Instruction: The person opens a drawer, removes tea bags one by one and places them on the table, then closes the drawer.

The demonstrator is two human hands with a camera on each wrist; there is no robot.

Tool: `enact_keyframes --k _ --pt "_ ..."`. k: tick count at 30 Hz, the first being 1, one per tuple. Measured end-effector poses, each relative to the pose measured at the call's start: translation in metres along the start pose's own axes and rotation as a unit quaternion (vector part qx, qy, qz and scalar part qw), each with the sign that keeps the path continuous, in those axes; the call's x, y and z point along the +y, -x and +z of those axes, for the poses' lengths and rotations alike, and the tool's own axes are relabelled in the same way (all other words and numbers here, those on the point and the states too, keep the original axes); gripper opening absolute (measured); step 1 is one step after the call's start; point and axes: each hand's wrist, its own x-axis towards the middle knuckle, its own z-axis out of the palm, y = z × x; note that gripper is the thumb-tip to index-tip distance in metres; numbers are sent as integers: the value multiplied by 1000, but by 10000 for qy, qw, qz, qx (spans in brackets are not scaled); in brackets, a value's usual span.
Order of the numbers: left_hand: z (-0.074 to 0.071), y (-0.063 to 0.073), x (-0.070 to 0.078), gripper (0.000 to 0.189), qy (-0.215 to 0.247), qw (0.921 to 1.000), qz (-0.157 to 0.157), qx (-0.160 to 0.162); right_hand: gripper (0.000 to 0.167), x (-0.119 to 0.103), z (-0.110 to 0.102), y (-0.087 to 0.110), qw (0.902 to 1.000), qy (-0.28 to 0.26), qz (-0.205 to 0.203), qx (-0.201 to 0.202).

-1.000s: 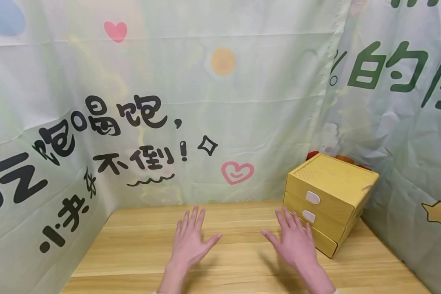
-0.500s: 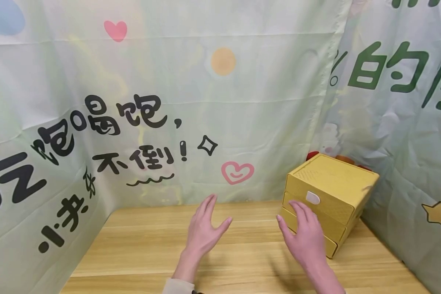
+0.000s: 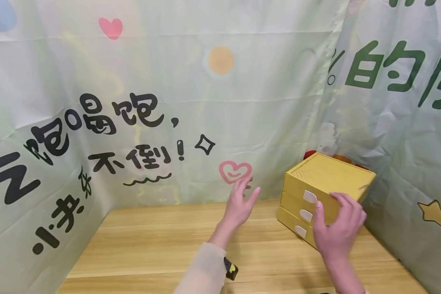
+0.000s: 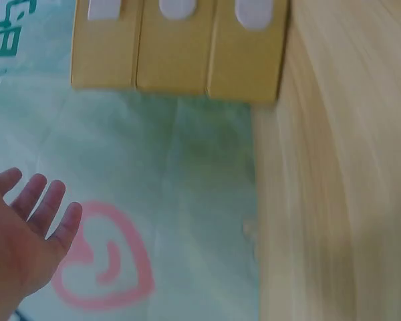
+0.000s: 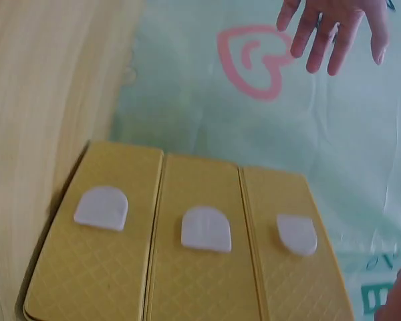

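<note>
A yellow box with three stacked drawers (image 3: 327,175) stands at the right of the table, each drawer front bearing a pale rounded tab (image 3: 306,215). My right hand (image 3: 339,228) is in front of the box in the head view, overlapping its right front, thumb and fingers spread apart with nothing between them. Left of the box, my left hand (image 3: 239,204) hovers above the table, fingers loosely extended and holding nothing. The left wrist view shows that hand (image 4: 27,241) palm side, apart from the box. All three drawers look closed in the right wrist view.
The wooden table (image 3: 161,245) meets a printed cloth curtain (image 3: 191,73) at the back, with more cloth on both sides. Red and orange shapes (image 3: 343,158) show behind the box. A dark band with a yellow patch (image 3: 230,268) sits at my left sleeve.
Both hands have moved right, the left one also upward and toward the box. The right hand now overlaps the box's right part, uncovering the lower tabs. The view has shifted slightly.
</note>
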Motion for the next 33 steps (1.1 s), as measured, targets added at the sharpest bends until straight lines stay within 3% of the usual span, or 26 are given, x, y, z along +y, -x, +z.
enact_keyframes --k 4,12,15,20,23,26,33 --pt "26 -20 11 59 580 9980 -252 -59 48 12 -9 -7 9968 184 769 98" --pt "69 -51 28 54 1152 9860 -1204 73 58 36 -21 -9 9808 202 1940 39" --pt "80 -63 32 54 1222 9817 -1457 54 60 40 -25 -8 9670 143 2535 -217" --pt "89 -77 38 53 1137 9797 -1643 -132 64 42 -29 -8 9351 82 3435 -870" --pt "91 -79 39 50 1024 9794 -1709 -338 66 45 -31 -9 9205 17 3713 -1218" --pt "94 -78 38 47 1114 9774 -1747 -427 65 46 -31 -9 9141 -71 3788 -1447" --pt "94 -74 36 37 1383 9767 -1633 -170 64 47 -31 -7 9212 9 3530 -1638"
